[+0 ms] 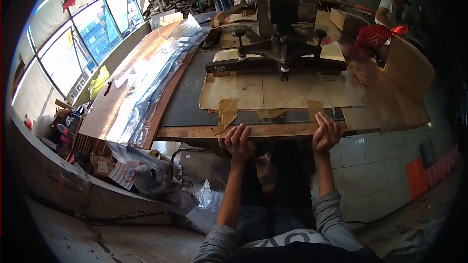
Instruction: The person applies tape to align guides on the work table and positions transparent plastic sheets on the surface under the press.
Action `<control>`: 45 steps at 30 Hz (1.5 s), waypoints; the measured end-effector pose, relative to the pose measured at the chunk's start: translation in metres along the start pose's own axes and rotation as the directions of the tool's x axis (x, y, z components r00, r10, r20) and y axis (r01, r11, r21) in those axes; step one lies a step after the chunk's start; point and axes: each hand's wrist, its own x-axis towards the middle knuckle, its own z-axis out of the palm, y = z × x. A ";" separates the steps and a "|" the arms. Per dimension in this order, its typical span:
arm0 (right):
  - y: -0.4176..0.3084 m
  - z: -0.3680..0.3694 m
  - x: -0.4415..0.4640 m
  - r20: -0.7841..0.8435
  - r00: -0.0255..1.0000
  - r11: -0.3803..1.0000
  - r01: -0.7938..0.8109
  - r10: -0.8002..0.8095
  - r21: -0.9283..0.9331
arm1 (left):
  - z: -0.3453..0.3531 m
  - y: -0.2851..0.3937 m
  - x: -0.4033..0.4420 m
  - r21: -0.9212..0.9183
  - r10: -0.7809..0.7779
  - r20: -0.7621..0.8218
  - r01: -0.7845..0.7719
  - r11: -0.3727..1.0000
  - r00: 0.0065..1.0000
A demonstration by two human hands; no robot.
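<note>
Stretching out in front, the tabletop (183,102) carries a pale sheet (243,90), its long axis running left to right, straight beyond both hands. The left hand (237,141) and right hand (326,133) curl their fingers at the front edge; whether they grip it cannot be told. The right sits nearer the sheet, its fingertips at a tape strip (315,106).

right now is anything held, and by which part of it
Nothing loose appears held; the left hand and right hand are at the table's wooden front edge, whether gripping it cannot be told.
</note>
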 end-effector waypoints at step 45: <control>0.000 0.000 -0.002 -0.003 1.000 0.999 -0.017 0.017 0.027 | -0.005 0.017 0.008 -0.041 -0.123 -0.009 0.123 0.992 0.992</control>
